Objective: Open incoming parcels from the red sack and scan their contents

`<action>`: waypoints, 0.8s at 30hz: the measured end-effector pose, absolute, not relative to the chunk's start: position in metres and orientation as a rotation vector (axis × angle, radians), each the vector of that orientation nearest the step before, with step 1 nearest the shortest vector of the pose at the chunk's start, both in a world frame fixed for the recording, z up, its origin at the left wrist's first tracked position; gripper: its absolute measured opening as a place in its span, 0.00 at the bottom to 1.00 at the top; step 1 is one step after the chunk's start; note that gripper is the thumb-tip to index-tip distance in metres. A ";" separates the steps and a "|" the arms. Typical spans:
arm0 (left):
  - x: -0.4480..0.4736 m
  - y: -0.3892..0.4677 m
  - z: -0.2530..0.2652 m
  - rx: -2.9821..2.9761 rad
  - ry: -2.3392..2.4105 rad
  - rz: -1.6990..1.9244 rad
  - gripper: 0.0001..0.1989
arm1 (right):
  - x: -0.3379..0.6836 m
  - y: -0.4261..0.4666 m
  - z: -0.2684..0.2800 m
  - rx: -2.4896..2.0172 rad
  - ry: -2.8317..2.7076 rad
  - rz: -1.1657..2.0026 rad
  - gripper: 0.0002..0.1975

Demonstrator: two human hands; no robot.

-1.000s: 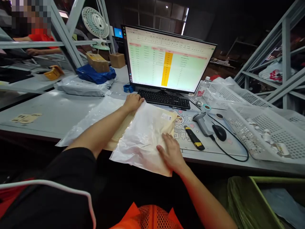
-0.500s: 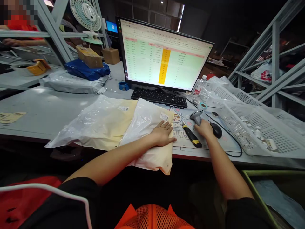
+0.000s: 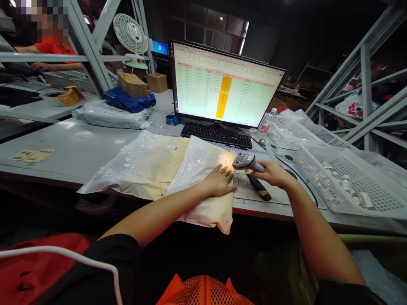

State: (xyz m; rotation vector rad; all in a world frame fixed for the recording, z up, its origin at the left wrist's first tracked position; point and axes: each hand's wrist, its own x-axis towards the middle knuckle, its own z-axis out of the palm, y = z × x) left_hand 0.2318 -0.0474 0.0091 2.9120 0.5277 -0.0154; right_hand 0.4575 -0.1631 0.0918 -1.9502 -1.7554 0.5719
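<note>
Left hand (image 3: 219, 182) pressing flat, open, on bagged packet (image 3: 203, 178), steadying label (image 3: 222, 159); right hand (image 3: 270, 173) gripping scanner (image 3: 246, 161), aiming beside label.

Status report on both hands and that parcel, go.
Left hand flat on the bagged parcel, beside its label. Right hand grips the scanner, aimed at the label. Box cutter lies under the right hand.

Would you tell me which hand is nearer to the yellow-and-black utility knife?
Right. The right hand, holding the barcode scanner, hovers just above the utility knife; the left hand rests on the bagged parcel.
</note>
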 end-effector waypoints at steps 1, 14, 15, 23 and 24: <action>0.231 -0.049 0.015 2.924 0.511 0.004 0.36 | 0.453 -0.161 0.093 -1.927 -1.796 0.520 0.13; 0.012 0.022 0.112 2.647 1.071 0.301 0.31 | 0.469 -0.182 0.087 -1.969 -1.681 0.543 0.20; -0.005 0.025 0.105 2.645 1.142 0.160 0.36 | 0.469 -0.183 0.090 -1.961 -1.687 0.578 0.21; -0.056 0.009 0.041 2.755 1.524 -0.148 0.62 | 0.461 -0.180 0.108 -1.932 -1.742 0.617 0.14; -0.060 0.011 0.038 2.787 1.505 -0.119 0.57 | 0.461 -0.181 0.106 -1.927 -1.743 0.586 0.14</action>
